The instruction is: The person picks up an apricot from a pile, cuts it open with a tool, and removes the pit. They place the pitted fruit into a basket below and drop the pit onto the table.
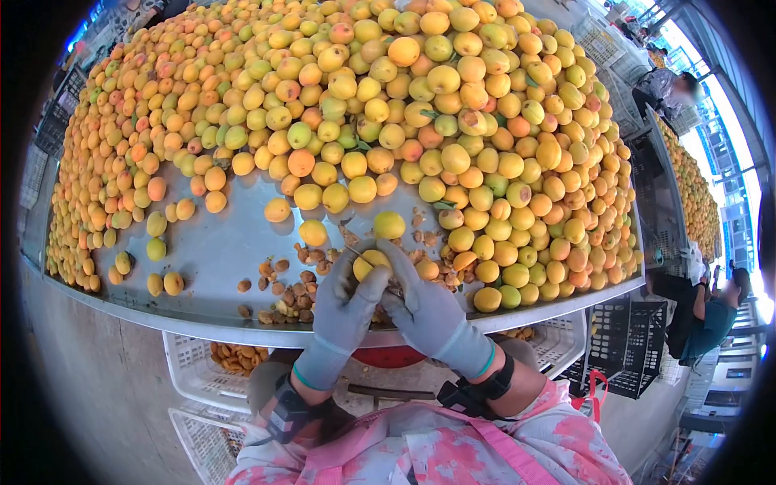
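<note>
I hold one apricot (370, 263) in both hands, just over the near edge of the worktop (218, 250). My left hand (343, 311) wraps around it from below. My right hand (427, 311) pinches it from the other side with the fingers pressed close. Lots of brown pits (295, 293) lie on the worktop right by my hands, so I think quite a few fruits are already opened. A white crate (187, 365) under the worktop has orange pieces in it. But the big pile of apricots (453, 121) fills most of the worktop, and those look whole. I think only a little is done and a lot is left.
</note>
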Motion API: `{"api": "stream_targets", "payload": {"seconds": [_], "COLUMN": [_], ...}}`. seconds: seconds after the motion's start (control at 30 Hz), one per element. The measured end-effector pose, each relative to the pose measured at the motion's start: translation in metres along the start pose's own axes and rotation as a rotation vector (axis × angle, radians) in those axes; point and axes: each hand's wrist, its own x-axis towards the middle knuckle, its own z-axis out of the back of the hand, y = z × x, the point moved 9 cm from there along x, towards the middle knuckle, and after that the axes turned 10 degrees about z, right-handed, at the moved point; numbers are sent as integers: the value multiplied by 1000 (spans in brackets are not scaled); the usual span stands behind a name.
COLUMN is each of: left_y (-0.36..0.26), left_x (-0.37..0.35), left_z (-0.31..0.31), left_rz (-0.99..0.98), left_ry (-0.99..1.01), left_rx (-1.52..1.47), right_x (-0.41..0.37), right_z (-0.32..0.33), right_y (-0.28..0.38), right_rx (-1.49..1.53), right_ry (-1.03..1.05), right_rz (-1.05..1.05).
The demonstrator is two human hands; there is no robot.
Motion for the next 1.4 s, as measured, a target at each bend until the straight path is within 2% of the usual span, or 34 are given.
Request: {"api": "stream_targets", "payload": {"seconds": [0.07, 0.6, 0.7, 0.77, 0.9, 0.97, 1.0, 1.07, 1.2, 1.27, 1.33, 1.4], "left_y": [0, -7, -6, 4, 19, 23, 16, 1, 3, 7, 9, 9], "left_x": [-1, -5, -4, -3, -11, -3, -2, -4, -4, -5, -5, -8], "left_z": [2, -5, -3, 0, 4, 10, 9, -2, -6, -9, -11, -14], "left_rz": [42, 46, 105, 154, 279, 276, 274, 303, 326, 360, 377, 395], "left_ry": [-54, -20, 49, 95, 49, 66, 66, 147, 177, 213, 245, 275], "left_rx": [35, -3, -4, 118, 88, -87, -84, -310, -370, -407, -412, -423], "right_x": [0, -1, 1, 2, 4, 4, 5, 2, -3, -16, -33, -63], "right_z": [-1, 10, 10, 9, 17, 19, 23, 25, 43, 46, 62, 66], "right_y": [2, 4, 1, -5, -20, -24, -19, -18, -14, -16, -12, -13], "right_rx": [20, 51, 38, 65, 76, 265, 266, 463, 489, 826, 729, 819], "right_ry": [-10, 3, 62, 102, 21, 2, -1, 12, -85, -181, -174, -185], "right_rz": [-2, 42, 49, 15, 59, -58, -55, -155, -139, -291, -322, -374]}}
